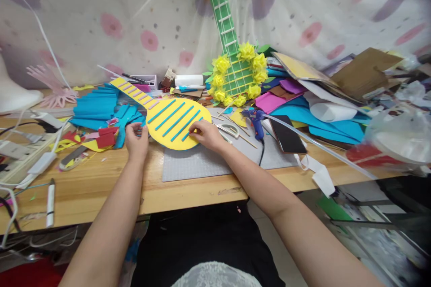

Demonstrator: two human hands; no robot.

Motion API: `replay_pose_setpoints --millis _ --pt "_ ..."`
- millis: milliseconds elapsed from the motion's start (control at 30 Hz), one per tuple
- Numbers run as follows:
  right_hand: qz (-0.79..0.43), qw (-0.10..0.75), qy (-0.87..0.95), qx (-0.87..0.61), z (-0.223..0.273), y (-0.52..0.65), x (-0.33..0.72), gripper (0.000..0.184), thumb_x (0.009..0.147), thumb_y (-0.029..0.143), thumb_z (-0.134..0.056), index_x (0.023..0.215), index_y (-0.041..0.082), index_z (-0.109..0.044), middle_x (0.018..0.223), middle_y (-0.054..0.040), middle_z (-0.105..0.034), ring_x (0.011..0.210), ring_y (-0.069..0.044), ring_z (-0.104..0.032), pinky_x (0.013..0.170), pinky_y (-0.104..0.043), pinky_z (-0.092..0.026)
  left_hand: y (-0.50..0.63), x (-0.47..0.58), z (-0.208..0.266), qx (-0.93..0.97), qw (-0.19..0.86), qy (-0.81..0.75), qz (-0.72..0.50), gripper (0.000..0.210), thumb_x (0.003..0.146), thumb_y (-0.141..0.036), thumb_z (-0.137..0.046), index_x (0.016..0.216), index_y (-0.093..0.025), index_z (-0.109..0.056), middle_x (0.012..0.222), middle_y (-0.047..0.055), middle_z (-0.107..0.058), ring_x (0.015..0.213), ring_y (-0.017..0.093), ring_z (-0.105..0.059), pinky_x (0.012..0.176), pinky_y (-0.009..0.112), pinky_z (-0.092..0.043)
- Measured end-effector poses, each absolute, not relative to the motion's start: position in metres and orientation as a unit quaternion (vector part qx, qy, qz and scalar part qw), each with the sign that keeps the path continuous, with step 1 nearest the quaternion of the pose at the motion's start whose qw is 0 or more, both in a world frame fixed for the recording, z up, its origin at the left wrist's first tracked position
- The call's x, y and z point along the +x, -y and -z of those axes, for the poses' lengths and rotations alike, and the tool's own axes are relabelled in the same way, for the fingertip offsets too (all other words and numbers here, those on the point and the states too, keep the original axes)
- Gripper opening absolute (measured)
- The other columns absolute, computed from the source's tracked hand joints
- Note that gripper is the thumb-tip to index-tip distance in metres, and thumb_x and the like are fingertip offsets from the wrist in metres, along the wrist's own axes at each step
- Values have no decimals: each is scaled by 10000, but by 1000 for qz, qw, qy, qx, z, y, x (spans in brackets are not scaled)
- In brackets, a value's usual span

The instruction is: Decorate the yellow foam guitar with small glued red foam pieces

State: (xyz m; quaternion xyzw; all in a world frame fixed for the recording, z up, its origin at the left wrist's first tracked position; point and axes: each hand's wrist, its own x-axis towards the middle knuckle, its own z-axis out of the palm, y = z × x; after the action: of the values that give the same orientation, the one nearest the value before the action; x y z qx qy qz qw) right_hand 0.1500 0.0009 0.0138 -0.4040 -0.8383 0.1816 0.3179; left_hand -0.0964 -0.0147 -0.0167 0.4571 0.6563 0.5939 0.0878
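Note:
A flat yellow paper guitar (160,131) lies on the table, its neck pointing to the back left. Slanting blue strips cross its round body, and short pale pink bars run along the neck. My right hand (206,134) is over the lower right of the body, thumb and fingertips pinched together at a blue strip (198,122); the exact contact is partly hidden. Beside the left edge of the body rests my left hand (137,140), fingers loosely curled with a gap to the thumb. Whether it touches the edge I cannot tell.
A grey cutting mat (198,166) lies beneath, with scissors (229,130), a blue glue gun (256,123) and a phone (288,134). Behind stands a green guitar (230,60) with yellow flowers. Blue crepe paper (94,107), scraps, cables and a marker (50,204) are left.

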Motion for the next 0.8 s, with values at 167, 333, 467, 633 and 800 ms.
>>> replay_pose_setpoints --millis 167,333,467,633,800 --pt "-162 305 853 -393 -12 0 149 57 772 172 -582 815 202 -602 765 -5 -620 775 -147 -528 675 -252 -367 14 -98 20 448 103 -680 -571 260 748 -295 -567 974 -164 -561 854 27 -584 618 82 -502 613 216 -450" --pt "-150 297 856 -396 -12 1 149 47 769 171 -584 805 200 -589 783 -14 -612 777 -152 -524 669 -254 -363 16 -96 17 452 140 -703 -531 339 785 -321 -510 1075 -169 -599 899 50 -633 503 67 -492 488 212 -436" --pt "-135 293 861 -393 -12 2 148 44 771 166 -583 806 194 -583 787 -23 -612 793 -161 -525 670 -257 -361 15 -99 22 476 143 -690 -526 403 789 -379 -494 1110 -170 -621 840 46 -635 462 67 -484 459 219 -442" --pt "-114 279 871 -387 -9 0 147 74 767 142 -573 818 195 -582 807 -33 -614 820 -174 -522 694 -270 -365 14 -104 28 509 110 -675 -522 422 792 -391 -482 1119 -176 -640 860 51 -626 533 89 -519 552 252 -490" --pt "-102 281 876 -379 -6 0 147 58 778 149 -561 819 186 -578 814 -40 -627 831 -178 -527 712 -277 -369 15 -103 25 513 98 -673 -524 423 787 -383 -493 1115 -165 -648 877 58 -630 615 116 -551 655 280 -508"
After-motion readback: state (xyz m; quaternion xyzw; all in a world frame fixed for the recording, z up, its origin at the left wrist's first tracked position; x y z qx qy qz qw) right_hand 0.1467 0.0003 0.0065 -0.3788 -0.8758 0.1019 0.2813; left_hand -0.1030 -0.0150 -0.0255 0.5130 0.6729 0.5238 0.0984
